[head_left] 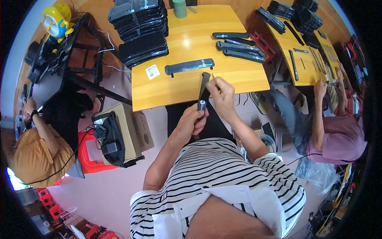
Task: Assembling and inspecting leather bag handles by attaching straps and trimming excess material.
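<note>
My left hand is closed round the lower end of a long black strap, just off the table's front edge. The strap points up and away, its far end over the yellow wooden table. Right beside its upper part, my right hand is closed with thumb and fingers pinched together; what they grip, if anything, is too small to make out. Beyond both hands a flat black strap with a pale round mark lies crosswise on the table, with short tabs under it.
Tall stacks of black straps stand at the table's far left, near a white label and a green canister. Several loose straps lie far right. Co-workers sit on both sides, one at another yellow table. A cardboard box stands left.
</note>
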The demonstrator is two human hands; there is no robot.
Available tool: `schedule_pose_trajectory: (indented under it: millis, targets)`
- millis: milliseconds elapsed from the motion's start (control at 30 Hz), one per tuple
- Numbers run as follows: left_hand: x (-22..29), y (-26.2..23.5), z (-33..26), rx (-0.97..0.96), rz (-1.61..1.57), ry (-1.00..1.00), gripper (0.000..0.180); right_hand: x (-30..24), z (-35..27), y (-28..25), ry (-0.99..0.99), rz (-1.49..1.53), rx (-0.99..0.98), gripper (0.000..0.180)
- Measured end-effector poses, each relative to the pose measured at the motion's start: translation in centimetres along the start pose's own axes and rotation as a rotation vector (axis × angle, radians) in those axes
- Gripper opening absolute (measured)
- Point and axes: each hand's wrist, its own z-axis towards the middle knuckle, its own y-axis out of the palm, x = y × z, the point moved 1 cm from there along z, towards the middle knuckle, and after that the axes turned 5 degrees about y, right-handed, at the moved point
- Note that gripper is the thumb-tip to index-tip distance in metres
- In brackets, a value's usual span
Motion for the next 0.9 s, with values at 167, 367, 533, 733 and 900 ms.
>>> schedule_pose_trajectory:
  millis: [167, 367, 533, 733, 900]
  targets:
    - [-0.1, 0.4, -0.5, -0.051, -0.047, -0.043, 0.012, 2.5, 5.5, -0.9, -0.005, -0.16, 0.128, 0.023]
    - [0.2, 0.7, -1.8, -0.122, -0.091, -0.084, 0.012, 5.4, 13.8, -3.4, -0.018, -0.355, 0.372, 0.025]
    - [0.4, 1.0, -3.4, -0.138, -0.101, -0.097, 0.011, 6.4, 19.7, -7.0, 0.101, -0.417, 0.561, 0.024]
    - [1.2, 0.7, -3.0, -0.162, -0.08, -0.022, 0.012, 5.8, 22.1, -6.3, 0.133, -0.445, 0.562, 0.024]
    - [2.2, 1.1, -5.0, -0.172, 0.044, -0.145, 0.012, 8.4, 25.2, -8.2, 0.156, -0.439, 0.674, 0.026]
